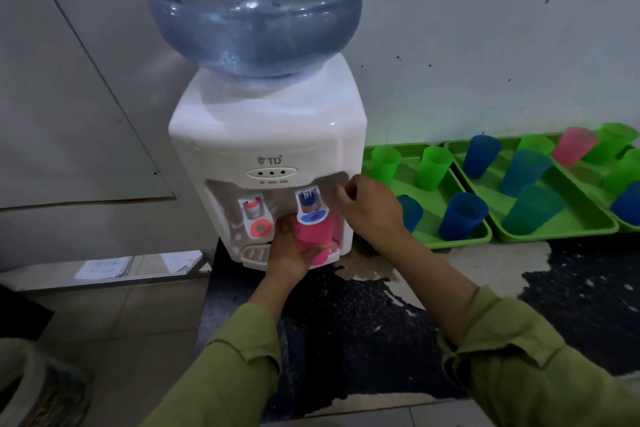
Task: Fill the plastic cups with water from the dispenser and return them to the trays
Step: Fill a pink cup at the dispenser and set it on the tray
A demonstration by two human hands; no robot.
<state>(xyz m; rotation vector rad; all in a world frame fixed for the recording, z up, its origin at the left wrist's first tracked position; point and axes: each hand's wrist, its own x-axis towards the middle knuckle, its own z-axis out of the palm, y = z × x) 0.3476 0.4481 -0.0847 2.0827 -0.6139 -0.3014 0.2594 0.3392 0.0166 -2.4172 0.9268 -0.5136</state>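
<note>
A white water dispenser (pixel 266 135) with a large blue bottle (pixel 252 7) on top stands on the counter. My left hand (pixel 289 246) grips a pink plastic cup (pixel 317 236) under the blue tap (pixel 311 210) on the dispenser's right. My right hand (pixel 370 208) hovers just right of that tap with loosely curled fingers, holding nothing. The red tap (pixel 256 215) is to the left. Two green trays (pixel 460 241) (pixel 568 230) to the right carry several green, blue and pink cups, such as a blue cup (pixel 462 215).
The counter (pixel 363 322) is dark with worn, pale patches and its left edge drops to a tiled floor (pixel 114 333). A grey panel (pixel 69 114) stands left of the dispenser. The white wall (pixel 502 45) runs behind the trays.
</note>
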